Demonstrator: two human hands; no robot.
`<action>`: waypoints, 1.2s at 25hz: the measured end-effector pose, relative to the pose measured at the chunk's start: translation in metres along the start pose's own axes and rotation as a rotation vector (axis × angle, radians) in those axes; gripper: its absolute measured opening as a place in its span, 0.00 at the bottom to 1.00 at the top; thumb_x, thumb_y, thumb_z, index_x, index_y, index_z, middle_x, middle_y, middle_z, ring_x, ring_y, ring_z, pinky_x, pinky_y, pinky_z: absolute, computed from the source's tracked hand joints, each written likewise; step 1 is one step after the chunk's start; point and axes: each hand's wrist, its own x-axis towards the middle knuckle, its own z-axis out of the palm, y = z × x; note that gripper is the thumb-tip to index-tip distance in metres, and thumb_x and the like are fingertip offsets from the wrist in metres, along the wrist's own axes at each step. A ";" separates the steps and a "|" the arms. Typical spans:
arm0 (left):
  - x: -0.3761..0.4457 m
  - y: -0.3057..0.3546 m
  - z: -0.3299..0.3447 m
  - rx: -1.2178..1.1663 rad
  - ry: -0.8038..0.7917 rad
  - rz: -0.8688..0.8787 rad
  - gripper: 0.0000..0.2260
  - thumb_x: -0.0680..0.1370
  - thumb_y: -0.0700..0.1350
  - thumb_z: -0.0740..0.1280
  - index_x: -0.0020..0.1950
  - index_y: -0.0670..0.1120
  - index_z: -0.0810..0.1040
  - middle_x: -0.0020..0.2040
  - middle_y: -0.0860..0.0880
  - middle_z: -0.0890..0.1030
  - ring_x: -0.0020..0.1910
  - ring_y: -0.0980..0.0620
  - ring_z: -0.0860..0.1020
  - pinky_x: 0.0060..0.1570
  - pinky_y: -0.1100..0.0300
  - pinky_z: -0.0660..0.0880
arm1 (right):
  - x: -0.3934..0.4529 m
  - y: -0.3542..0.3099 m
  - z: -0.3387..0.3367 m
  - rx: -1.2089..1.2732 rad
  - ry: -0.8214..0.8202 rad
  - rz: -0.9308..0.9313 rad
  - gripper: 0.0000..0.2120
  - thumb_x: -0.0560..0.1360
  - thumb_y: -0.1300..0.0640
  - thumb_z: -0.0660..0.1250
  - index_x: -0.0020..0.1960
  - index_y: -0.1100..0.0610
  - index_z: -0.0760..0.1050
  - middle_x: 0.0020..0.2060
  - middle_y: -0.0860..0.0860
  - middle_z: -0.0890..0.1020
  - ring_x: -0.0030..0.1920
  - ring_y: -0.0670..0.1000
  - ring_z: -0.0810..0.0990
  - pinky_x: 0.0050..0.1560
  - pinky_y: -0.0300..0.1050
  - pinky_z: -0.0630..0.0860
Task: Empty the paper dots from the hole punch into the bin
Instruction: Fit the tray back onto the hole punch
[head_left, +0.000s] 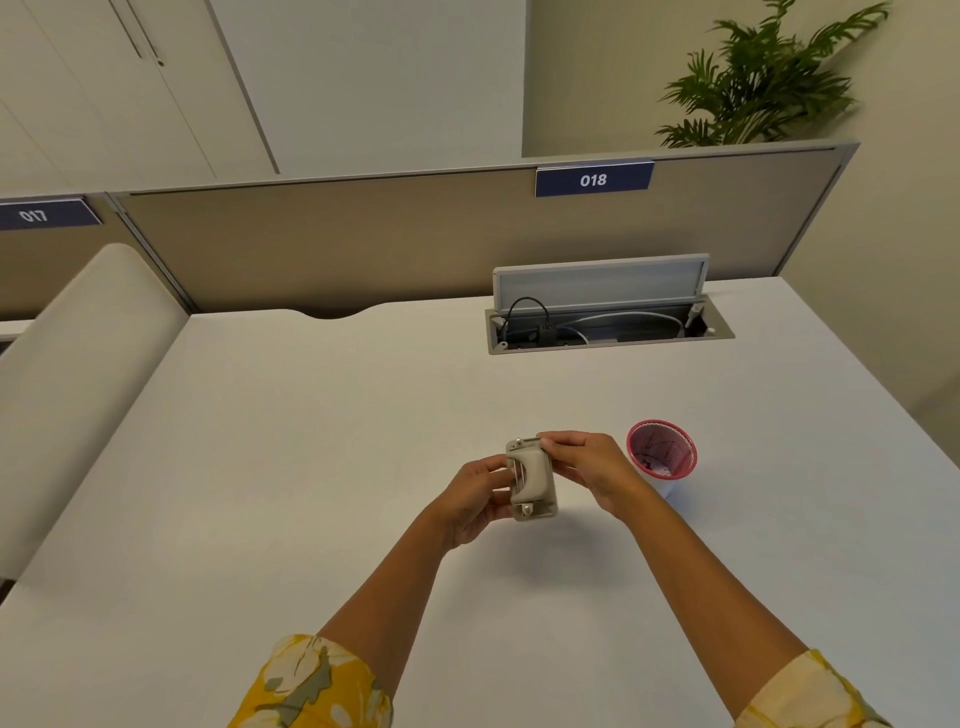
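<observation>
A small beige hole punch (532, 480) is held above the white desk (311, 441), with its handle facing me. My left hand (475, 499) grips its left side. My right hand (587, 465) pinches its far right edge with the fingertips. To the right stands a small pink bin (661, 449) with a white base, and a few bits of paper lie inside it. The bin is just beyond my right hand and apart from the punch.
An open cable hatch (608, 317) with wires sits in the desk at the back right. A beige partition (363, 239) with a blue sign reading 018 runs behind the desk. A padded cream divider (88, 364) borders the left side. A potted plant (763, 78) stands behind the partition.
</observation>
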 end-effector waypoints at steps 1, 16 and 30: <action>0.002 -0.002 -0.001 -0.036 0.035 0.028 0.13 0.81 0.34 0.62 0.63 0.37 0.79 0.50 0.40 0.84 0.45 0.43 0.85 0.47 0.53 0.84 | -0.001 0.004 0.002 -0.006 0.001 -0.007 0.12 0.75 0.64 0.69 0.58 0.64 0.80 0.52 0.57 0.85 0.52 0.52 0.84 0.45 0.37 0.81; 0.004 -0.006 -0.014 -0.064 0.220 0.185 0.10 0.83 0.36 0.61 0.60 0.43 0.79 0.46 0.41 0.87 0.45 0.41 0.86 0.44 0.51 0.85 | 0.003 0.027 0.035 -0.326 0.194 0.039 0.13 0.70 0.68 0.72 0.54 0.59 0.84 0.44 0.53 0.85 0.41 0.51 0.85 0.39 0.42 0.83; 0.021 0.022 -0.053 -0.013 0.134 -0.076 0.17 0.84 0.44 0.55 0.64 0.51 0.81 0.58 0.43 0.82 0.53 0.42 0.79 0.48 0.41 0.83 | 0.061 -0.004 0.060 -0.207 -0.038 0.061 0.15 0.78 0.45 0.65 0.59 0.53 0.75 0.52 0.51 0.81 0.52 0.51 0.82 0.47 0.44 0.80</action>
